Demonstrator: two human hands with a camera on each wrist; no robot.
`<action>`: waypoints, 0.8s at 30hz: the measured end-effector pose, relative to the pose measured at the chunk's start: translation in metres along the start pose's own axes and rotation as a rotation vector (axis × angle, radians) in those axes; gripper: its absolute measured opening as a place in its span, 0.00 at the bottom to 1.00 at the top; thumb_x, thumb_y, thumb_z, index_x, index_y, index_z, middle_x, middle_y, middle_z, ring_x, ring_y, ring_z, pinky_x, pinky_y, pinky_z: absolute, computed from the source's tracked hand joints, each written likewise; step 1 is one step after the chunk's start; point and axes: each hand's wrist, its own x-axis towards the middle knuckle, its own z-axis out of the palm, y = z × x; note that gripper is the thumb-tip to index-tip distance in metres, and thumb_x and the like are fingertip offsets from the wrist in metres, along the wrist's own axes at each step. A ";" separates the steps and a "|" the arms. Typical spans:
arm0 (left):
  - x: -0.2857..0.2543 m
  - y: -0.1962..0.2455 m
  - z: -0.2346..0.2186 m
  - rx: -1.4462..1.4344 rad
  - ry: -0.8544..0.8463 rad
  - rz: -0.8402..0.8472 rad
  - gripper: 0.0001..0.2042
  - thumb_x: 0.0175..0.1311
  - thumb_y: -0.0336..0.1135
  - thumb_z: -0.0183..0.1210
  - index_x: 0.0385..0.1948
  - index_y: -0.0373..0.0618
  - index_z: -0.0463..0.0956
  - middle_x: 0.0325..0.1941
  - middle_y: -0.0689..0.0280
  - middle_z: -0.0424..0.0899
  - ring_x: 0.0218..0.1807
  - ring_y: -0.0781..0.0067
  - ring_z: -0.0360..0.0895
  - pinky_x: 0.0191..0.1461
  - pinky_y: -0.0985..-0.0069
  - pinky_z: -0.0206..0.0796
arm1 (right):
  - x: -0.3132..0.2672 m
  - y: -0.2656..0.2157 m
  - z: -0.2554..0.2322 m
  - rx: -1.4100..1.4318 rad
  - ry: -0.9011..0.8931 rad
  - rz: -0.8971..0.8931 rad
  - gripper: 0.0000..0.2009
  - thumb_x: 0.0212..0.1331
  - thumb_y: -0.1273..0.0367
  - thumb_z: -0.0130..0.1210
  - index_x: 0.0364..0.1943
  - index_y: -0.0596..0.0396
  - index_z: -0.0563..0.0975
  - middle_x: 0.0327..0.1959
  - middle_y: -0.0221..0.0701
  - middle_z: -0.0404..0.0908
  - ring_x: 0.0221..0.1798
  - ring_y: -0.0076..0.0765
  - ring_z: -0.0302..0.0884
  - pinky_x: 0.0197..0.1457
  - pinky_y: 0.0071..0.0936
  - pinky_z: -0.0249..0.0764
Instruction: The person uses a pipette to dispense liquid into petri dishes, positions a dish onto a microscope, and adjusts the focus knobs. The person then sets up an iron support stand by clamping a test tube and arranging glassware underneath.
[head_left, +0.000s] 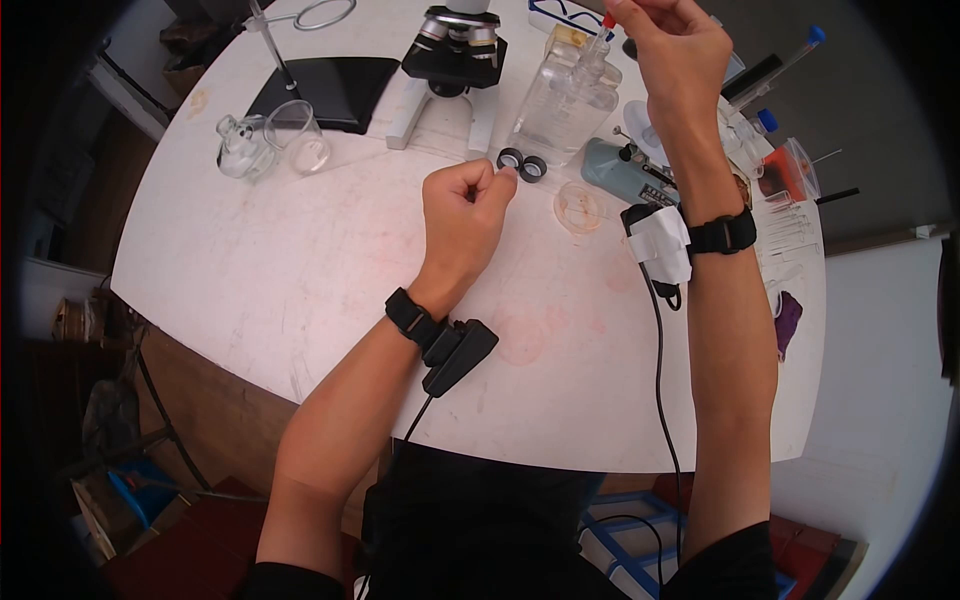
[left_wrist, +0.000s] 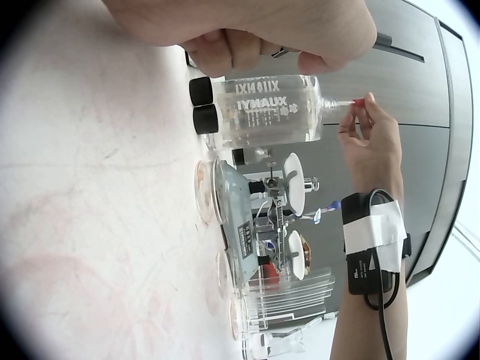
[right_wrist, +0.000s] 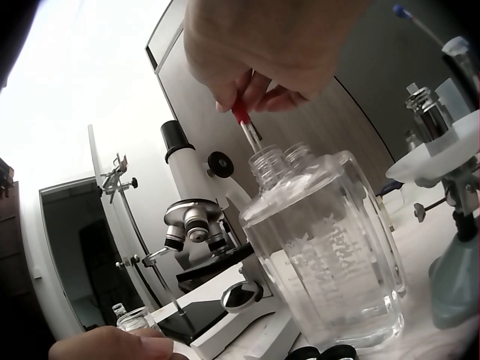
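Note:
My right hand (head_left: 685, 55) pinches the red top of a slim glass dropper (right_wrist: 251, 136), whose shaft slants down into one neck of a clear two-necked bottle (right_wrist: 322, 259). Clear liquid fills much of this bottle, which has raised lettering on its side. Both necks are uncapped. Two black ring-shaped caps (head_left: 535, 169) lie on the table in front of the bottle. Beside them my left hand (head_left: 463, 220) is held as a loose fist, fingers curled with nothing visible in them; its thumb overlaps the nearer cap in the head view.
A microscope (head_left: 455, 60) stands left of the bottle, with a black-based ring stand (head_left: 325, 90) beyond. A beaker (head_left: 310, 152) and small glass bottle (head_left: 243, 155) sit at left. To the right are a balance (left_wrist: 241, 217), a petri dish (head_left: 578, 208) and glass tubes (head_left: 790, 225).

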 end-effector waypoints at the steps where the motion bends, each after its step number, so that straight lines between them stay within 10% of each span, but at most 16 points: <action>1: 0.000 0.000 0.000 0.005 0.000 0.003 0.21 0.64 0.28 0.55 0.11 0.47 0.56 0.12 0.78 0.58 0.16 0.89 0.50 0.19 0.81 0.39 | 0.000 0.000 0.000 0.000 0.000 0.000 0.05 0.56 0.75 0.63 0.32 0.63 0.80 0.26 0.33 0.82 0.28 0.23 0.78 0.32 0.18 0.75; 24: 0.000 -0.002 0.001 0.005 0.010 -0.004 0.21 0.64 0.28 0.56 0.11 0.47 0.57 0.12 0.78 0.58 0.16 0.89 0.51 0.19 0.81 0.40 | 0.003 -0.007 -0.009 0.016 0.057 -0.033 0.05 0.58 0.74 0.61 0.33 0.62 0.79 0.27 0.31 0.81 0.29 0.23 0.78 0.32 0.17 0.73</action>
